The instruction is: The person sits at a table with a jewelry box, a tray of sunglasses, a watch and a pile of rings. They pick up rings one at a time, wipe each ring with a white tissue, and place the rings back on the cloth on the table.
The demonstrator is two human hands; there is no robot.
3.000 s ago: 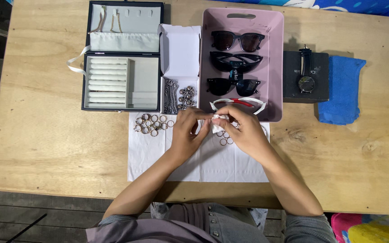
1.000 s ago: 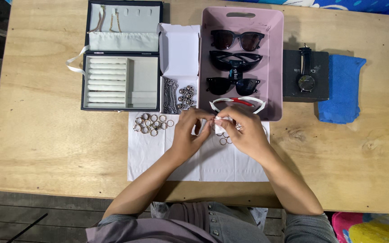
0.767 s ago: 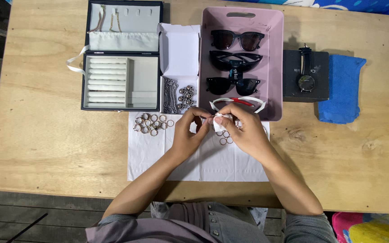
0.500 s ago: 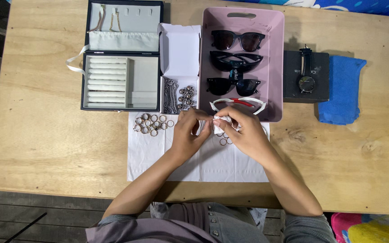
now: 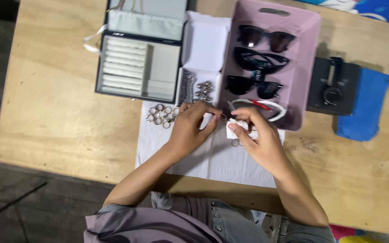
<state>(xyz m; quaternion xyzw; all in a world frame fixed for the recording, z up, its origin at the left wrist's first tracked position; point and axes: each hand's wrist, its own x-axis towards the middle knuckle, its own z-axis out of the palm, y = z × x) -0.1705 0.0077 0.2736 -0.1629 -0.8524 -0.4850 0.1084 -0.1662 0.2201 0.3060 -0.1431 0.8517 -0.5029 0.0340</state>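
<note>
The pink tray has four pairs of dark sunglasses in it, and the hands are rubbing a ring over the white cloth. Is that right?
Not quite. The pink tray holds three dark sunglasses plus one white-framed pair nearest the person, as the head view shows. The rest fits: the left hand pinches a ring and the right hand holds a small white wipe, over the white cloth.

Matt wooden table (image 5: 59, 112), white cloth (image 5: 212, 155), shiny metal rings (image 5: 162, 114), glossy plastic sunglasses (image 5: 254, 85)

White open cardboard box (image 5: 205, 49) between dark grey-lined jewellery case (image 5: 140, 54) and pink tray (image 5: 309, 67).
</note>
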